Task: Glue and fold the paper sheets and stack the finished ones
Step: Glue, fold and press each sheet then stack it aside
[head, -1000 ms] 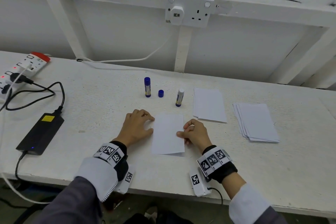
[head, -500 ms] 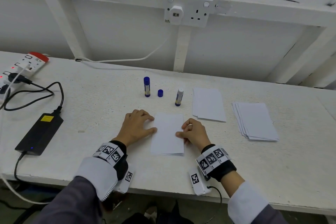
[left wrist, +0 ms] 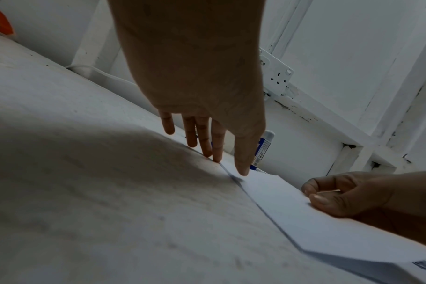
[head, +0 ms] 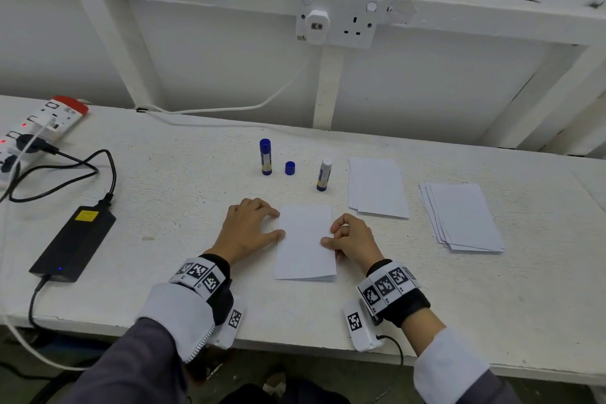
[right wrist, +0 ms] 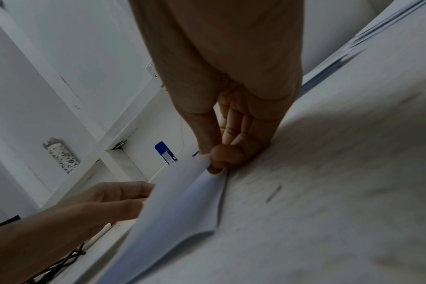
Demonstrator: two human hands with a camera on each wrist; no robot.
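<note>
Pinching the right edge of the folded sheet (head: 305,241) between thumb and forefinger, my right hand (head: 352,239) has its remaining fingers curled under, knuckles on the table (head: 164,207). My left hand (head: 247,228) lies flat with fingers straight, forefinger and thumb tips touching the sheet's left edge. The sheet lies on the table between both hands, its layers slightly parted at the near end. Beyond it stand a capped glue stick (head: 265,156), a loose blue cap (head: 290,167) and an uncapped glue stick (head: 324,175). To the right lie a small paper pile (head: 377,187) and, further right, a fanned paper stack (head: 462,216).
</note>
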